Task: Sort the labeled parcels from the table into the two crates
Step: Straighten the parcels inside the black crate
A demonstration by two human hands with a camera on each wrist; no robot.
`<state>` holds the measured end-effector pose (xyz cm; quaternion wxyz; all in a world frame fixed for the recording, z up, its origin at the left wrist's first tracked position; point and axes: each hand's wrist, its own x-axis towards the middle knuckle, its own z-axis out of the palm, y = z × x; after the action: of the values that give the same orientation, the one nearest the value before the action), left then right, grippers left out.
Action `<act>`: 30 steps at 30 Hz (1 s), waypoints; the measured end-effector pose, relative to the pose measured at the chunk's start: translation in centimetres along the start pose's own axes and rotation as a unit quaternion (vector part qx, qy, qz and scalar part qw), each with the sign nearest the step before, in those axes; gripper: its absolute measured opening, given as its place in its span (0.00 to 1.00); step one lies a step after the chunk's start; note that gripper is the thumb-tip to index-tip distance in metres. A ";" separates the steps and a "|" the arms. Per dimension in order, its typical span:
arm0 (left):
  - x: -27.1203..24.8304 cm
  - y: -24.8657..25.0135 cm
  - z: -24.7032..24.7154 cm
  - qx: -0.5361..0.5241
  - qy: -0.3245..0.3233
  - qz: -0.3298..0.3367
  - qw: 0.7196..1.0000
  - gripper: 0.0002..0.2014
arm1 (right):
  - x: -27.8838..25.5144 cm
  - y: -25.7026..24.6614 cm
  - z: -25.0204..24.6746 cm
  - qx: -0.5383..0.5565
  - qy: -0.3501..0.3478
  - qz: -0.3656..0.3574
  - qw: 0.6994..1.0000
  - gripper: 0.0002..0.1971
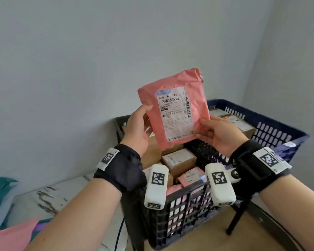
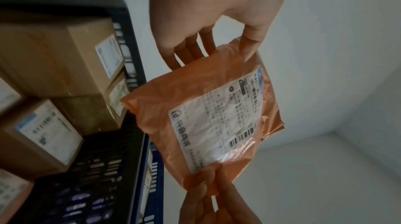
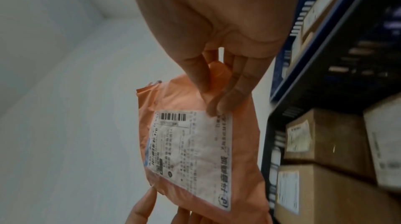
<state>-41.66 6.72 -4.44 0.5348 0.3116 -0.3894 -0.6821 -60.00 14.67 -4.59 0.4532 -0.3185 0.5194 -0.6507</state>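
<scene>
Both hands pinch the pink parcel (image 1: 174, 109): left hand (image 1: 137, 131) with thumb on its left edge, fingers behind; right hand (image 1: 218, 134) clasping its lower right corner. Beyond the fingers sit the black crate (image 1: 179, 214) and blue crate (image 1: 272, 131).

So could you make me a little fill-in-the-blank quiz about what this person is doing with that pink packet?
1. The pink parcel is held up by ____ hands, the left hand and the right hand.
2. The white shipping label on the parcel faces ____ the person.
3. The nearer crate is black; the crate behind it is ____.
4. Most parcels already in the crates are brown ____ boxes.

Missing words: both; toward; blue; cardboard
</scene>
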 end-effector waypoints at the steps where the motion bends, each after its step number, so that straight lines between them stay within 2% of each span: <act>1: 0.2 -0.8 1.5 0.003 -0.004 0.001 1.000 0.02 | 0.3 -0.5 -1.7 -0.003 0.005 -0.002 1.000 0.09; 7: 1.8 -5.0 9.0 0.031 -0.018 0.010 0.999 0.06 | 2.3 -3.7 -10.6 -0.033 0.018 -0.019 0.999 0.07; 12: 3.9 -7.0 13.4 0.087 -0.016 0.014 0.996 0.01 | 4.7 -5.1 -16.0 -0.082 0.052 -0.032 0.995 0.09; 15: 5.6 -8.3 15.8 0.130 -0.022 0.011 0.991 0.13 | 6.7 -5.4 -18.3 -0.110 0.085 -0.056 0.989 0.09; 16: 6.3 -8.8 16.6 0.141 -0.026 0.011 0.990 0.14 | 7.5 -5.5 -19.1 -0.118 0.093 -0.062 0.987 0.09; 19: 8.1 -10.3 19.0 0.167 -0.028 0.014 0.986 0.04 | 9.5 -5.6 -21.3 -0.150 0.105 -0.077 0.980 0.09; 21: 9.8 -11.5 20.8 0.178 -0.037 0.014 0.983 0.03 | 11.2 -5.9 -23.0 -0.180 0.119 -0.086 0.973 0.09; 22: 10.7 -12.0 21.8 0.183 -0.044 0.013 0.982 0.06 | 12.1 -6.2 -24.0 -0.199 0.128 -0.090 0.967 0.09; 24: 12.6 -12.8 23.8 0.186 -0.039 0.004 0.982 0.12 | 14.2 -7.2 -25.9 -0.250 0.146 -0.092 0.953 0.09; 26: 14.9 -13.7 25.7 0.189 -0.036 -0.006 0.981 0.12 | 16.7 -8.7 -27.9 -0.320 0.156 -0.085 0.931 0.09; 30: 19.2 -16.0 28.9 0.220 -0.042 -0.044 0.974 0.08 | 22.2 -10.8 -31.1 -0.528 0.123 -0.041 0.839 0.14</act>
<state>-78.25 -4.23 -3.90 0.4059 0.4091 -0.5383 -0.6149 -98.91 6.81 -3.43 0.1216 -0.4481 0.8221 -0.3296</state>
